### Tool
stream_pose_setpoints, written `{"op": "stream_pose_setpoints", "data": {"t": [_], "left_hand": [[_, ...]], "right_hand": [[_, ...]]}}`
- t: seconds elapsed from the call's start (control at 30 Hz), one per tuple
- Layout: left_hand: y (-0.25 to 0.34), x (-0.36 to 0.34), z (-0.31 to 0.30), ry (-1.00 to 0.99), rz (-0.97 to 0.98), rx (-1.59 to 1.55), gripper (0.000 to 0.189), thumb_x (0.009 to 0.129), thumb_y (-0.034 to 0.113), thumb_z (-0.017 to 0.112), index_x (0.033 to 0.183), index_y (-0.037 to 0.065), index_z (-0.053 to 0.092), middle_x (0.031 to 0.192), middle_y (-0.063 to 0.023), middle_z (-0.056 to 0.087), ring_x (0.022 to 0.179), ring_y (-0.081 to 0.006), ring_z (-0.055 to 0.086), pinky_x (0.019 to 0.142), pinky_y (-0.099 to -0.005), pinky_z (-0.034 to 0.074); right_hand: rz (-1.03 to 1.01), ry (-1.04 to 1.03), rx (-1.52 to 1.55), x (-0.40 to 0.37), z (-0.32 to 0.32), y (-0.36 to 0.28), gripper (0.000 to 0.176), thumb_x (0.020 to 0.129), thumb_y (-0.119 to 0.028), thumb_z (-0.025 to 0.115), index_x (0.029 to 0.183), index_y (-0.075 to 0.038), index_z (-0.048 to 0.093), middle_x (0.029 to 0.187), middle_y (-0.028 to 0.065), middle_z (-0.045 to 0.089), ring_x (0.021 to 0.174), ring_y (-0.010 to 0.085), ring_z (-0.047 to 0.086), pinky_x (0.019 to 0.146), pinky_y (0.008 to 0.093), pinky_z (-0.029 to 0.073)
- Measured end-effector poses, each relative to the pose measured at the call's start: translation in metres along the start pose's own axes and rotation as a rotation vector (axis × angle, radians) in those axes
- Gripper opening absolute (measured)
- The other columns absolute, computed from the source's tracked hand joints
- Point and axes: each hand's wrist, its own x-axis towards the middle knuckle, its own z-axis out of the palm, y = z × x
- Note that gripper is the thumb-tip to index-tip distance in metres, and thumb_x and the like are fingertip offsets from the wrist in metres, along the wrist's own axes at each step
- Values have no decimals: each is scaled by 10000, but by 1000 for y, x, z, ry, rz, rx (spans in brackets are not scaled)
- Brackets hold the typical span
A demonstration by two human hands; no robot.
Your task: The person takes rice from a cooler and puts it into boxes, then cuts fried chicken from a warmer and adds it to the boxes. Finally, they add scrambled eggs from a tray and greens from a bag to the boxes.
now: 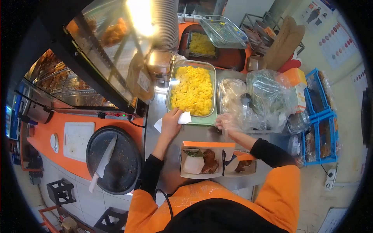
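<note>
My left hand [171, 121] is closed on a piece of white paper [185, 118] at the near left corner of a glass tray [168, 101]. Yellow crumbly food [193, 88] fills that tray, which rests on something pale green. My right hand [228, 122] wears a thin clear plastic glove and is closed beside the near edge of a clear plastic bag [233, 97]; what its fingers hold, if anything, is hidden. Below my hands stand an open box [182, 175] with wrapped white rice [193, 164] and brown meat [210, 161], and a second box [250, 172] with a brown piece.
To the left, a large knife [105, 161] lies on a round black board [130, 171], beside a white cutting board [76, 141]. A lit glass food cabinet [83, 58] stands at upper left. Bagged greens [268, 87], a dark spoon [245, 99] and blue baskets [319, 134] are on the right.
</note>
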Motion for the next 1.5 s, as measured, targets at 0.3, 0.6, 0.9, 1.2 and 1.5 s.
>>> {"op": "stream_pose_setpoints", "data": {"t": [0.3, 0.6, 0.9, 1.2, 1.5], "left_hand": [[-6, -5, 11, 21, 17, 11, 343, 621, 17, 654, 951, 72, 574, 889, -105, 563, 819, -312, 575, 693, -396, 459], [-3, -2, 10, 30, 0, -18, 353, 612, 13, 664, 948, 71, 574, 875, -111, 556, 812, -331, 570, 693, -399, 457], [-9, -6, 15, 19, -39, -27, 344, 618, 18, 664, 946, 68, 577, 850, -113, 546, 815, -324, 566, 693, -402, 456], [-1, 3, 3, -105, -90, 10, 335, 625, 59, 687, 941, 60, 577, 873, -111, 543, 808, -341, 576, 684, -401, 468], [38, 31, 58, -203, 283, 76, 392, 588, 85, 693, 967, 85, 591, 920, -48, 577, 850, -270, 577, 719, -400, 455]], "right_hand": [[-511, 161, -1135, 40, 26, 14, 217, 784, -186, 662, 885, 4, 633, 678, 97, 627, 518, 209, 597, 440, 305, 497], [-290, -6, -365, -1, 13, -30, 122, 802, -114, 620, 877, -20, 643, 673, 67, 597, 555, 163, 572, 468, 258, 467], [-438, -150, -1593, -20, 21, -104, 250, 735, -306, 586, 784, -93, 708, 783, 118, 676, 734, 251, 639, 677, 366, 496], [-328, -437, -697, -7, 53, -124, 189, 812, -197, 598, 907, -49, 668, 822, 74, 658, 778, 151, 617, 709, 270, 485], [-171, -534, -389, -24, 21, -126, 238, 857, -269, 541, 961, -71, 621, 881, 71, 657, 855, 221, 617, 757, 344, 456]]}}
